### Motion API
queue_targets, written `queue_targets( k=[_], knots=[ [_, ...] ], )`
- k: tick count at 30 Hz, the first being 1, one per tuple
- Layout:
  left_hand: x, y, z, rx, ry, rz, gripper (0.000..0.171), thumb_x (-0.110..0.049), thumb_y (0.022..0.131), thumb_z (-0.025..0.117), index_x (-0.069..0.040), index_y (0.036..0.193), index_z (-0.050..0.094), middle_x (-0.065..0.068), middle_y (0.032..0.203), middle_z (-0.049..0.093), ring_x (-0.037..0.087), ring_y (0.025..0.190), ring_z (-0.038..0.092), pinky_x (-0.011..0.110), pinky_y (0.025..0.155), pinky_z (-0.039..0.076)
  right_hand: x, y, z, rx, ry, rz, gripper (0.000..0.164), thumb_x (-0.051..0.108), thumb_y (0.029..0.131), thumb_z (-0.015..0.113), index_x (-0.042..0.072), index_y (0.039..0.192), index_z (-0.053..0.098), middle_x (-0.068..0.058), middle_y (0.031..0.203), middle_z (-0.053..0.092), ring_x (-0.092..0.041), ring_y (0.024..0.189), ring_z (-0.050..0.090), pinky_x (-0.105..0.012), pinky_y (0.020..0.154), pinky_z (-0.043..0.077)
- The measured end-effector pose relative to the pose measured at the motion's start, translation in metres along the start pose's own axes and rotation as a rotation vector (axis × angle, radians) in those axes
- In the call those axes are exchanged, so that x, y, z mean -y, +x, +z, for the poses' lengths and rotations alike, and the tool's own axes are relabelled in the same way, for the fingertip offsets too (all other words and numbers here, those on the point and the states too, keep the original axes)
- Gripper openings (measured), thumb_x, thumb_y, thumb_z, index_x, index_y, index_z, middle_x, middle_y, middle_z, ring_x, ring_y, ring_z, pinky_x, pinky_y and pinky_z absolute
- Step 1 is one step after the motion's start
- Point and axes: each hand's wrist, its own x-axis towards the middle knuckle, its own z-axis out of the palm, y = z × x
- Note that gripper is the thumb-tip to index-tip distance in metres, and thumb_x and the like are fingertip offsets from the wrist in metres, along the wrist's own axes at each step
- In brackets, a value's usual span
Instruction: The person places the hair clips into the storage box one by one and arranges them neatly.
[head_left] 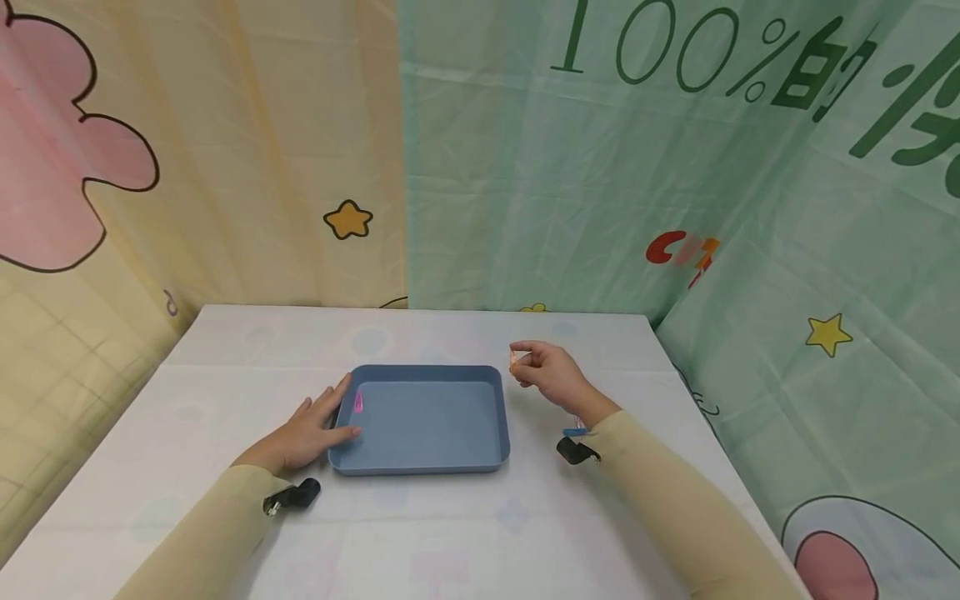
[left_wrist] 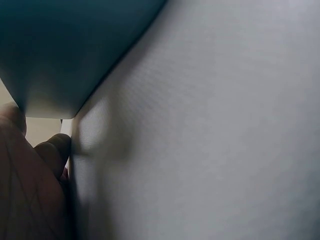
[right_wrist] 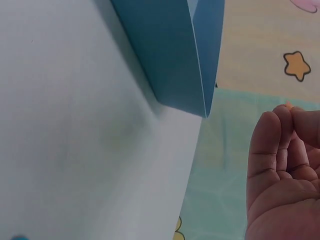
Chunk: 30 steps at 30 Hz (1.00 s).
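Note:
A blue-grey tray (head_left: 420, 462) lies on the table, with a pink hair clip (head_left: 358, 402) inside near its left side. My left hand (head_left: 303, 435) rests on the tray's left edge, thumb over the rim and fingers extended along the side. In the left wrist view, that hand (left_wrist: 30, 185) is beside the tray wall (left_wrist: 65, 55). Above the table, just off the tray's upper right corner, my right hand (head_left: 553, 375) pinches a small orange hair clip (head_left: 513, 358) between thumb and fingertips. Fingers mostly hide this clip in the right wrist view.
By the right cuff lies a blue hair clip (head_left: 575, 432) with something pink beside it, partly covered by the sleeve. A white patterned cloth covers the table (head_left: 450, 550). Printed curtains (head_left: 480, 167) hang behind the table and along its sides.

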Motion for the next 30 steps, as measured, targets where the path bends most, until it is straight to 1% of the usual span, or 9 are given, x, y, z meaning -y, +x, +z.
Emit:
queue_targets(
  k=[3, 5, 10, 12, 15, 18, 22, 28, 30],
  knots=[
    [0.001, 0.000, -0.001, -0.003, 0.009, -0.001, 0.106, -0.061, 0.097, 0.066, -0.025, 0.171, -0.001, 0.027, 0.175, 0.008, 0.053, 0.161, -0.002, 0.071, 0.127, -0.009, 0.006, 0.003, 0.011, 0.007, 0.021, -0.014, 0.050, 0.006, 0.100, 0.070, 0.004, 0.148, 0.058, -0.016, 0.103, 0.074, -0.023, 0.087, 0.072, -0.052, 0.095, 0.062],
    [0.002, 0.000, -0.001, -0.007, 0.016, 0.002, 0.106, -0.061, 0.097, 0.065, -0.026, 0.171, -0.001, 0.026, 0.175, 0.009, 0.053, 0.161, -0.001, 0.070, 0.128, -0.009, 0.010, 0.005, 0.019, 0.009, 0.044, -0.013, 0.049, 0.005, 0.099, 0.071, 0.005, 0.147, 0.060, -0.012, 0.100, 0.074, -0.032, 0.090, 0.073, -0.051, 0.094, 0.063],
    [0.002, 0.001, -0.001, -0.004, 0.020, 0.006, 0.104, -0.061, 0.098, 0.064, -0.025, 0.171, 0.000, 0.025, 0.175, 0.011, 0.051, 0.162, 0.001, 0.069, 0.128, -0.009, 0.022, 0.009, 0.039, 0.025, 0.100, -0.007, 0.048, 0.003, 0.097, 0.072, 0.004, 0.144, 0.062, -0.008, 0.097, 0.073, -0.047, 0.101, 0.071, -0.036, 0.085, 0.065],
    [0.001, 0.001, 0.000, -0.001, 0.016, 0.004, 0.104, -0.061, 0.098, 0.065, -0.024, 0.171, 0.000, 0.025, 0.175, 0.011, 0.051, 0.162, 0.000, 0.069, 0.128, -0.009, 0.027, 0.010, 0.047, 0.037, 0.124, -0.003, 0.048, 0.002, 0.097, 0.072, 0.004, 0.144, 0.062, -0.008, 0.096, 0.074, -0.048, 0.102, 0.070, -0.032, 0.081, 0.064],
    [0.000, 0.001, 0.000, -0.002, 0.015, -0.001, 0.104, -0.060, 0.098, 0.064, -0.023, 0.171, 0.000, 0.026, 0.175, 0.010, 0.051, 0.162, 0.000, 0.069, 0.128, -0.009, 0.035, 0.013, 0.060, 0.054, 0.159, 0.007, 0.048, 0.000, 0.097, 0.071, 0.002, 0.143, 0.061, -0.009, 0.096, 0.075, -0.050, 0.104, 0.070, -0.029, 0.078, 0.065],
    [-0.001, 0.002, -0.001, -0.002, 0.019, -0.007, 0.104, -0.061, 0.098, 0.064, -0.024, 0.171, 0.000, 0.026, 0.175, 0.009, 0.052, 0.162, -0.001, 0.070, 0.128, -0.008, 0.043, 0.017, 0.074, 0.060, 0.172, 0.011, 0.048, -0.001, 0.097, 0.070, 0.001, 0.143, 0.061, -0.012, 0.098, 0.077, -0.048, 0.102, 0.072, -0.030, 0.077, 0.065],
    [-0.001, 0.003, -0.001, -0.001, 0.020, -0.018, 0.105, -0.062, 0.097, 0.065, -0.026, 0.171, 0.000, 0.026, 0.175, 0.009, 0.053, 0.161, -0.002, 0.070, 0.128, -0.008, 0.053, 0.022, 0.092, 0.066, 0.159, 0.026, 0.046, 0.001, 0.097, 0.069, 0.002, 0.142, 0.062, -0.015, 0.102, 0.079, -0.045, 0.101, 0.073, -0.030, 0.075, 0.064],
    [-0.001, 0.003, -0.001, 0.003, 0.010, -0.026, 0.105, -0.061, 0.097, 0.065, -0.025, 0.171, 0.000, 0.025, 0.176, 0.009, 0.052, 0.162, -0.002, 0.070, 0.128, -0.009, 0.062, 0.028, 0.114, 0.095, 0.151, 0.044, 0.045, 0.006, 0.096, 0.071, 0.004, 0.141, 0.064, -0.012, 0.101, 0.079, -0.049, 0.104, 0.069, -0.048, 0.086, 0.063],
    [-0.002, 0.002, -0.001, 0.007, 0.008, -0.029, 0.106, -0.061, 0.097, 0.065, -0.024, 0.171, 0.000, 0.025, 0.176, 0.009, 0.052, 0.162, -0.002, 0.070, 0.128, -0.009, 0.063, 0.030, 0.119, 0.102, 0.159, 0.043, 0.045, 0.006, 0.096, 0.072, 0.005, 0.141, 0.065, -0.011, 0.101, 0.079, -0.049, 0.104, 0.069, -0.050, 0.086, 0.061]
  ],
)
